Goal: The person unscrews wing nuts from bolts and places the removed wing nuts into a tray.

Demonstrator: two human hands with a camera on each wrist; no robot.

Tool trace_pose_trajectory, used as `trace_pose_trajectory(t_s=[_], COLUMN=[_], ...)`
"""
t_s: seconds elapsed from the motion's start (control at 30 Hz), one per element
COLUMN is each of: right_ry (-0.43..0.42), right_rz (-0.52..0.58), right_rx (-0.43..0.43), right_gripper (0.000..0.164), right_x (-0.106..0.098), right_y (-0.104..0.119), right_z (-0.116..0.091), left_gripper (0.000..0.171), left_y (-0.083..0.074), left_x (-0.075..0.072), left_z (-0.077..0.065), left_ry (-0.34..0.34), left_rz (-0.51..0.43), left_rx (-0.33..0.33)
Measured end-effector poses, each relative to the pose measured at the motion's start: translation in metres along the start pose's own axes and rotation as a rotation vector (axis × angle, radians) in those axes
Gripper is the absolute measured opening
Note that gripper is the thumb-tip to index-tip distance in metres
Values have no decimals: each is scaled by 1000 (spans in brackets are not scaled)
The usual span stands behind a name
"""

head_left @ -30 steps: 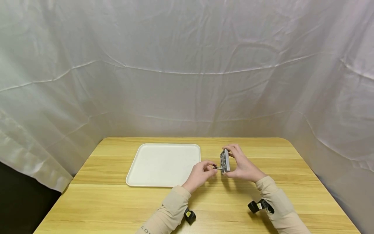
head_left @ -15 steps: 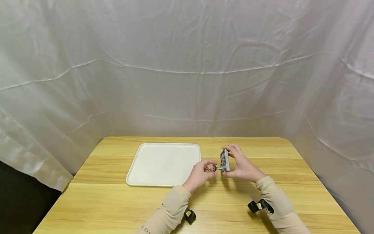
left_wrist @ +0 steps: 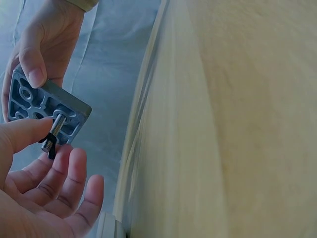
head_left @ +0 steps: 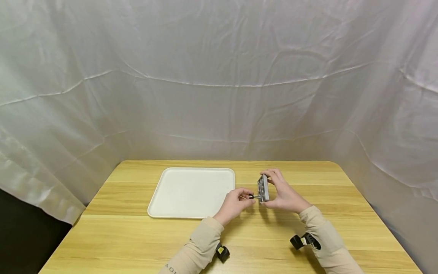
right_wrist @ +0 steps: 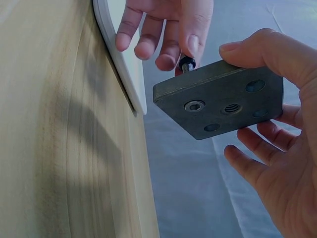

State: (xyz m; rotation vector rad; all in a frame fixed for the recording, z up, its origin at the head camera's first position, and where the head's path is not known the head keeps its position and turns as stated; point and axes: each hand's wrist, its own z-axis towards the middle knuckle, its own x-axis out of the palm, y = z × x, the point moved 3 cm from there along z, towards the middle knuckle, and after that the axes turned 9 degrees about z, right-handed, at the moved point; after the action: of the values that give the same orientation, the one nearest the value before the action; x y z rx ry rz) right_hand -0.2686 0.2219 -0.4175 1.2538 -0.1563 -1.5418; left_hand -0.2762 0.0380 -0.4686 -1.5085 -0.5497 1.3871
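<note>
Left wrist view showed your left hand (left_wrist: 49,198) pinching a small black fitting (left_wrist: 52,150) between thumb and forefinger, near the free end of a threaded bolt (left_wrist: 59,123); your other fingers were loosely bent. Your right hand (head_left: 286,194) gripped a grey metal block (right_wrist: 218,91) by its edges, with the thumb on one edge and fingers on the opposite one. Your hands were apart, bridged by the bolt and block. You held the block on edge above the table (head_left: 119,243), its recessed face toward your left hand, the bolt standing out of that face. Its flat face showed the bolt's socket head (right_wrist: 194,106) and a threaded hole (right_wrist: 231,108). Your left hand was near the right side of a white tray (head_left: 191,194). Beige sleeves (head_left: 204,245) covered your forearms, each with a black wrist device (head_left: 222,252). Beyond the table hung a pale curtain (head_left: 219,114).
</note>
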Motion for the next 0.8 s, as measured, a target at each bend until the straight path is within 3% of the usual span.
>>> trace_pose_trajectory(t_s=[0.53, 0.8], right_ry=[0, 5], right_rz=[4, 5], right_rx=[3, 3], right_gripper=[95, 93], right_x=[0, 0], right_y=[0, -2], right_z=[0, 0], left_gripper=[21, 29], left_y=[-2, -1], left_x=[-2, -2], left_z=[-3, -1], left_ry=[11, 6], left_rz=[-18, -23], left_rx=[-3, -5])
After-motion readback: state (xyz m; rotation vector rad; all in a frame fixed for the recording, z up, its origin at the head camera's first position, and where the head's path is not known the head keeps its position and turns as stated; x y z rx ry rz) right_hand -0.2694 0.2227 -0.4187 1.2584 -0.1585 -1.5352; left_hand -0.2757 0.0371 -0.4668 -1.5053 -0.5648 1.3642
